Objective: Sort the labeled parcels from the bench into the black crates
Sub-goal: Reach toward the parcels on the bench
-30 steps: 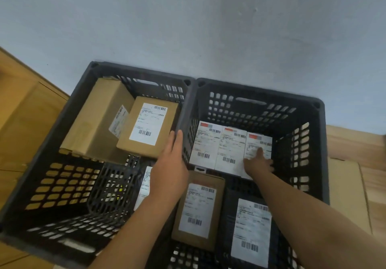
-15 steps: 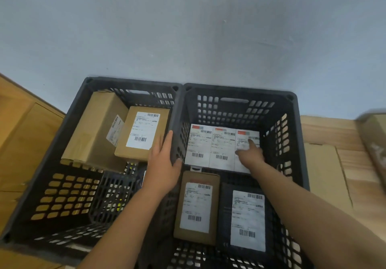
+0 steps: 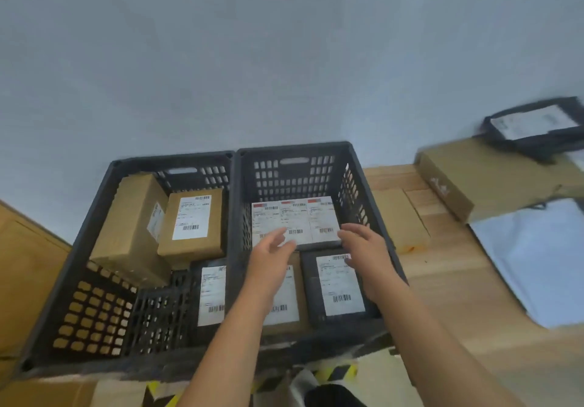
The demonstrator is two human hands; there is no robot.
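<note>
Left hand [image 3: 271, 258] and right hand [image 3: 366, 255] hover with fingers loosely spread, holding nothing, over the right black slatted plastic crate [image 3: 294, 147]
That crate holds a flat white parcel with three labels [image 3: 297, 217] set crosswise at its far end, then a brown labelled box [image 3: 287, 296] and a black labelled parcel [image 3: 339, 283] side by side, long axes running away from the person, barcodes nearest. The left black slatted crate [image 3: 170, 158] holds a large brown cardboard box [image 3: 132, 226], a smaller brown labelled box [image 3: 192, 247] and a black labelled packet [image 3: 211, 296]. Since half a second ago, the left hand has left the shared crate wall and the right fingertips have lifted off the white parcel
</note>
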